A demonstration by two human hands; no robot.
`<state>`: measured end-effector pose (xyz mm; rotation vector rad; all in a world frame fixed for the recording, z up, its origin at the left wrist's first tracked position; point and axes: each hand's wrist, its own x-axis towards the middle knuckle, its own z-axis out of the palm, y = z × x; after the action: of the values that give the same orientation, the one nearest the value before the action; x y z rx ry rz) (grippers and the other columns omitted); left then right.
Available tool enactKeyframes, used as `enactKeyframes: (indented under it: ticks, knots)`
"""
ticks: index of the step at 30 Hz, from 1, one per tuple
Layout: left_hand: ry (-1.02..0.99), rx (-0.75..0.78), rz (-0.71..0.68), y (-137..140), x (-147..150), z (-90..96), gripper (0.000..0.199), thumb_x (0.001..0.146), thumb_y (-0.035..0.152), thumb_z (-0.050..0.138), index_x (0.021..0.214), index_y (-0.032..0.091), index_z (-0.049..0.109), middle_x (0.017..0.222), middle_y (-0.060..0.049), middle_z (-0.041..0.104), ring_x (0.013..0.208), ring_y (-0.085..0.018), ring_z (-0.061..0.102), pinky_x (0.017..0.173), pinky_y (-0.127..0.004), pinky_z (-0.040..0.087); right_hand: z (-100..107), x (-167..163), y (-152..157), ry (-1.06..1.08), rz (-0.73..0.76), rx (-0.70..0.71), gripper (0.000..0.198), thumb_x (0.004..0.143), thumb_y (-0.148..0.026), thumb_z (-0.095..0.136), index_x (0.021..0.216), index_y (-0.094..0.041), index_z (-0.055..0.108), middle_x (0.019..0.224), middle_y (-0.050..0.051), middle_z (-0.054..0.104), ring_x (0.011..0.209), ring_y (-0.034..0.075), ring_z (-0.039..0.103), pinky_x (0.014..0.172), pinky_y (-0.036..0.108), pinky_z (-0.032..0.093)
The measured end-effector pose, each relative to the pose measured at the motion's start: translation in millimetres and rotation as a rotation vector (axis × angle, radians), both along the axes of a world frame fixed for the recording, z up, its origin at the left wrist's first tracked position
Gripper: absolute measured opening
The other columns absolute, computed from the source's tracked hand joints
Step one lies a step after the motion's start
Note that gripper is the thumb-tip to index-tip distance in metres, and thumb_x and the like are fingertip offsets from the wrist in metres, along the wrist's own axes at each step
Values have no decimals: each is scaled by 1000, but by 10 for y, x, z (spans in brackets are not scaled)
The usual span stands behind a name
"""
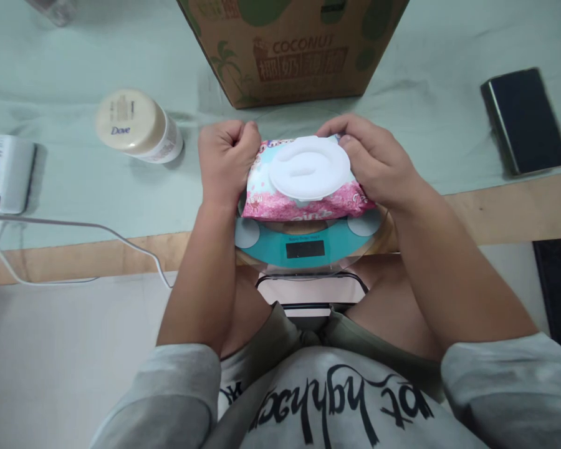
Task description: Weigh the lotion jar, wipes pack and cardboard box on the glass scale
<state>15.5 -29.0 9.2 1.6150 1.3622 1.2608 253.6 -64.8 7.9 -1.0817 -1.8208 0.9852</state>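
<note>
Wipes pack [293,207], white lid [310,166] uppermost, above a round glass scale [273,251], between left hand [229,159] and right hand [378,159]; cannot tell if it bears on the glass. Risk: an uneven pull on the ends might twist the soft pack or slip a corner free; heavy pressure on the scale's 6 o'clock rim, seemingly jutting past the tabletop [442,146] edge, could tip it. Pack spans from left fingers at 9 o'clock to right fingers at 3. Left: curled to a fist, apparently gripping that end. Right: closed round its corner. Carton [292,75] at 12, jar [140,128] towards 10, black box [526,121] between 2 and 3 o'clock
</note>
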Motion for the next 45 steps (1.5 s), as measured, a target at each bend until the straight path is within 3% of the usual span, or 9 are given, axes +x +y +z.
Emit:
enactKeyframes:
  ticks: [5, 8, 12, 16, 23, 27, 33, 38, 45]
  knots:
    - [4, 30, 69, 39, 24, -36, 62, 93, 3, 59, 51, 19, 16, 58, 1, 7, 56, -10, 8, 56, -35, 9, -5, 53, 66, 244, -65, -67, 39, 88, -52, 61, 114, -23, 63, 122, 3, 69, 118, 19, 65, 116, 39, 56]
    - [10, 29, 88, 66, 21, -56, 65, 92, -1, 59, 49, 19, 15, 57, 1, 6, 55, -10, 5, 55, -34, 8, 72, 101, 21, 335, -80, 4, 40, 83, -53, 61, 114, -28, 63, 127, 2, 68, 125, 20, 65, 120, 39, 53]
    - [6, 20, 86, 116, -5, -111, 66, 89, -4, 64, 51, 20, 16, 58, 1, 5, 59, -11, 6, 57, -33, 9, 179, 125, -136, 220, 16, 202, 61, 76, -55, 79, 129, -30, 62, 137, 2, 61, 136, 21, 57, 127, 38, 46]
    - [-9, -11, 93, 141, -12, -129, 69, 88, -6, 69, 51, 19, 17, 56, 2, 3, 59, -10, 6, 58, -33, 8, 147, 111, -208, -96, 127, 228, 93, 64, -56, 90, 145, -31, 52, 150, 5, 54, 142, 28, 53, 128, 47, 48]
    - [-20, 4, 97, 36, 54, 5, 68, 96, 3, 60, 48, 21, 15, 56, 2, 8, 57, -11, 8, 59, -33, 9, 218, 141, -141, -255, 154, 60, 89, 72, -49, 82, 151, -25, 47, 154, 7, 51, 142, 30, 53, 128, 49, 48]
    - [-21, 15, 107, 39, 63, 23, 69, 94, -2, 59, 47, 21, 15, 55, 3, 7, 56, -10, 7, 58, -33, 8, 258, 121, -137, -273, 172, 83, 78, 75, -47, 78, 143, -21, 51, 147, 9, 54, 137, 28, 56, 123, 46, 51]
    - [-10, 15, 102, 65, 40, 7, 69, 97, 0, 59, 48, 20, 15, 56, 2, 8, 55, -9, 7, 58, -33, 8, 252, 5, -170, -348, 72, 169, 70, 69, -46, 81, 129, -21, 56, 131, 10, 62, 119, 27, 62, 107, 47, 58]
    - [-29, 79, 39, 105, -34, -116, 67, 102, 24, 66, 52, 21, 21, 55, 2, 14, 56, -10, 13, 62, -33, 11, 286, 142, -182, -404, -8, 185, 69, 69, -53, 79, 125, -20, 57, 126, 11, 64, 110, 25, 64, 96, 45, 61]
    - [-38, 59, 36, 215, -102, -247, 73, 95, 34, 77, 51, 22, 20, 53, 3, 12, 54, -10, 15, 61, -34, 11, 220, 806, -318, -419, -451, 241, 69, 69, -59, 82, 123, -21, 60, 118, 9, 67, 104, 23, 67, 87, 39, 57]
